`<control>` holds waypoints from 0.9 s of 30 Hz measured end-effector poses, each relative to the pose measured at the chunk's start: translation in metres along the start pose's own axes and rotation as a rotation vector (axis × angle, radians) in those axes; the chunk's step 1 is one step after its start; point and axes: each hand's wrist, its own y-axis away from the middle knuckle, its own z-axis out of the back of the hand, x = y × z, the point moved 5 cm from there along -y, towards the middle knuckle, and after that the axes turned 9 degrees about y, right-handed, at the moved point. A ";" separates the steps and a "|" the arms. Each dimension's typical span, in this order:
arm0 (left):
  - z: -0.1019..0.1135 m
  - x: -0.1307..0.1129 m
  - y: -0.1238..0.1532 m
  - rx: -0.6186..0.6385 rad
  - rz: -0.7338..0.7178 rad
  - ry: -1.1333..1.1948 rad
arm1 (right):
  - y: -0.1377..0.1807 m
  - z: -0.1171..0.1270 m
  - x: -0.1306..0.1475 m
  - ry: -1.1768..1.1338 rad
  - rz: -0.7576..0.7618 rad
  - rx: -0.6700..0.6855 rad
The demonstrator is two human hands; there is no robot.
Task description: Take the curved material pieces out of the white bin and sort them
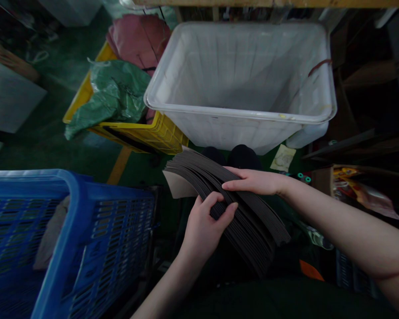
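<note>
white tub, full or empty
Empty as far as it shows: the white tub has bare inner walls and floor; its nearest inside edge is hidden by the rim.

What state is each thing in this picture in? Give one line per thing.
White tub: upright, looks empty.
Stack of dark sheets: fanned, held in both hands.
Left hand: gripping the stack's edge.
Right hand: flat on top.
Blue crate: upright, open.
Yellow crate: holds a crumpled green bag.

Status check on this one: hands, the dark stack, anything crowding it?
Left hand grip pinching stack of dark sheets. Right hand flat on top. White tub ahead, blue crate left, both apart.
</note>
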 end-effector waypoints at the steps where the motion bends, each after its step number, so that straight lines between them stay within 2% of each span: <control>1: 0.000 0.000 0.000 0.000 -0.002 0.005 | 0.000 0.000 0.000 0.003 0.001 -0.004; 27: -0.002 0.001 -0.002 0.002 0.026 0.022 | 0.001 -0.001 0.004 0.076 -0.050 -0.033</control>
